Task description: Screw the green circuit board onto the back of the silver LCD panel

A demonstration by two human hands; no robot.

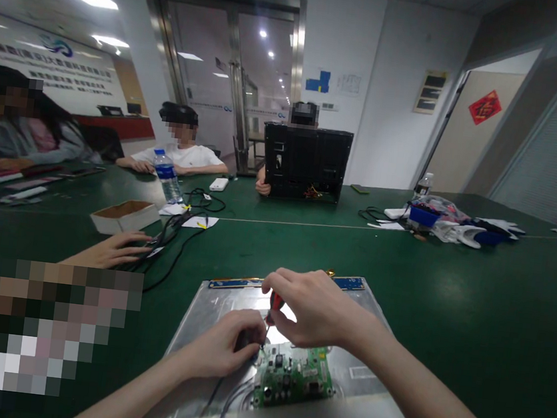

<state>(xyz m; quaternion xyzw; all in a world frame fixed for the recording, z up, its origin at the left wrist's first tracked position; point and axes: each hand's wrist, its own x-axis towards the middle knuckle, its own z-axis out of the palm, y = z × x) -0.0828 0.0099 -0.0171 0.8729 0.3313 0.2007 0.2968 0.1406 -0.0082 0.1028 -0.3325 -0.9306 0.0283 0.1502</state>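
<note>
A flat metal display panel (366, 407) lies in front of me, with a green circuit board (294, 375) on its back. My right hand (307, 306) is closed around the red handle of a screwdriver (275, 300), held upright with its shaft pointing down at the board's upper left corner. Close to that tip, my left hand (228, 341) has its fingers pinched together; what they hold, if anything, is hidden. Dark cables (231, 398) run from the board's left side toward me. Along the panel's far edge sits a narrow blue circuit strip (234, 283).
Left of the panel, another person's hand (120, 249) rests by black cables (176, 224) and an open box (127, 216). A water bottle (167, 176) stands behind. Across the green table (486, 327), a person holds a black monitor housing (306, 162). Bags and gloves (458, 223) lie far right.
</note>
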